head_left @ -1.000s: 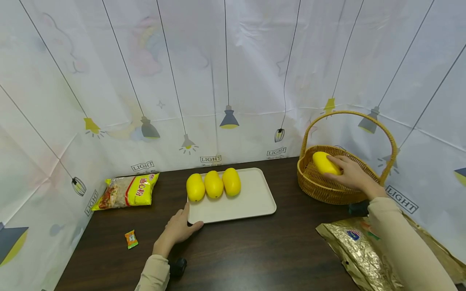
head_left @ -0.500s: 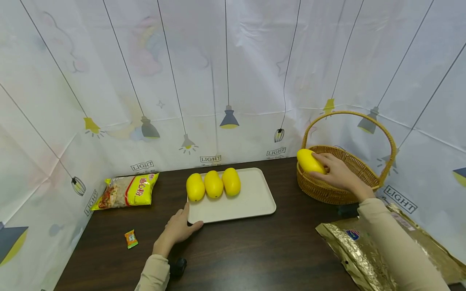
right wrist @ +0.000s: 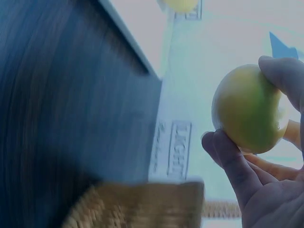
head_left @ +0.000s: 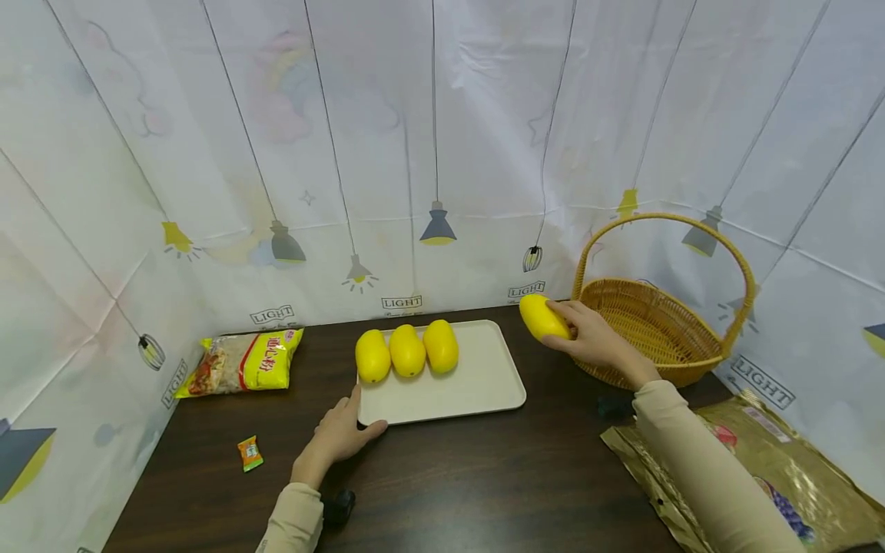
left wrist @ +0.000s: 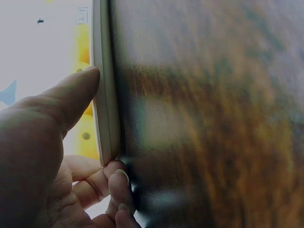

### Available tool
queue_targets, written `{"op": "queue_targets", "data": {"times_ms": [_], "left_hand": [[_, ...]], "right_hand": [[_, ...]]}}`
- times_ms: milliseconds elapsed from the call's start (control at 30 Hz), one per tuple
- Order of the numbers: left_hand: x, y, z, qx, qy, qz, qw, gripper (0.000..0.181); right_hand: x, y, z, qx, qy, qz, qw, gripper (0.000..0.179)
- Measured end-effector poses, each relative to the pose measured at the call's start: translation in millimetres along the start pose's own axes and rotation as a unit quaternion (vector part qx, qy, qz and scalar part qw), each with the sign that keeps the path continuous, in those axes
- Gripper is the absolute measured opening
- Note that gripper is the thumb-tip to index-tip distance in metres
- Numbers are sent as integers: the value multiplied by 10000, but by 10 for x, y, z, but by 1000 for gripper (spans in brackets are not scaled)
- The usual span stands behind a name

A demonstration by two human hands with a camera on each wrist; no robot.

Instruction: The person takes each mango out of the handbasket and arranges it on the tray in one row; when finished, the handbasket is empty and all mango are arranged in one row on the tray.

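My right hand [head_left: 592, 336] grips a yellow mango [head_left: 544, 318] in the air, between the tray and the wicker basket [head_left: 632, 369]. The right wrist view has the same mango [right wrist: 249, 109] pinched between thumb and fingertips. Three more yellow mangoes [head_left: 406, 351] lie side by side on the left half of a cream tray [head_left: 477, 388]. At the tray's front left corner, my left hand [head_left: 340, 432] holds the edge. Seen from the left wrist, the thumb lies against the tray rim [left wrist: 108, 114] and the other fingers curl at its corner.
A yellow food packet [head_left: 243, 362] lies at the back left, with a small orange wrapped candy [head_left: 250, 453] in front of it. Gold foil bags [head_left: 760, 461] lie under my right forearm. The basket's tall handle [head_left: 664, 217] arches up at the right; a printed curtain hangs behind.
My right hand has carried the mango leftward, out from over the basket and past its left rim towards the tray. The left hand and the three mangoes stay put.
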State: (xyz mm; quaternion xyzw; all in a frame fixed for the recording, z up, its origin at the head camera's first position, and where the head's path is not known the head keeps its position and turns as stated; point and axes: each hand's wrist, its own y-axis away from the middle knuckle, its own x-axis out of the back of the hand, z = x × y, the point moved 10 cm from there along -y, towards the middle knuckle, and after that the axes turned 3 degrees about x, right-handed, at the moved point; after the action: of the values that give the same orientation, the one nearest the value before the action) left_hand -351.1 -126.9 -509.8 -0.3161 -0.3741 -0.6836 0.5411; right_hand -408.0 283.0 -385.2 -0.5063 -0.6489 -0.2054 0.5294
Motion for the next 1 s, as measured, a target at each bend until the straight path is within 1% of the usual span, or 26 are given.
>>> {"op": "queue_targets", "data": {"times_ms": [233, 367, 500, 600, 767, 1000], "left_hand": [[-49, -1, -36, 12, 38, -12, 10000, 96], [-36, 1, -26, 20, 70, -25, 10000, 96], [-4, 6, -6, 25, 50, -28, 10000, 95], [-7, 8, -9, 44, 32, -49, 10000, 95], [-18, 12, -22, 66, 46, -57, 10000, 94], [1, 3, -13, 38, 22, -11, 10000, 95]], "right_hand": [[-435, -165, -132, -125, -223, -268, 9993, 75], [-615, -252, -214, -155, -336, -293, 9989, 76], [-760, -315, -253, -407, -420, -213, 9981, 75], [-883, -336, -252, -649, -505, -207, 9964, 76], [-1033, -362, -295, -824, -637, -221, 9943, 77], [-1148, -396, -318, -887, -681, -106, 9937, 76]]}}
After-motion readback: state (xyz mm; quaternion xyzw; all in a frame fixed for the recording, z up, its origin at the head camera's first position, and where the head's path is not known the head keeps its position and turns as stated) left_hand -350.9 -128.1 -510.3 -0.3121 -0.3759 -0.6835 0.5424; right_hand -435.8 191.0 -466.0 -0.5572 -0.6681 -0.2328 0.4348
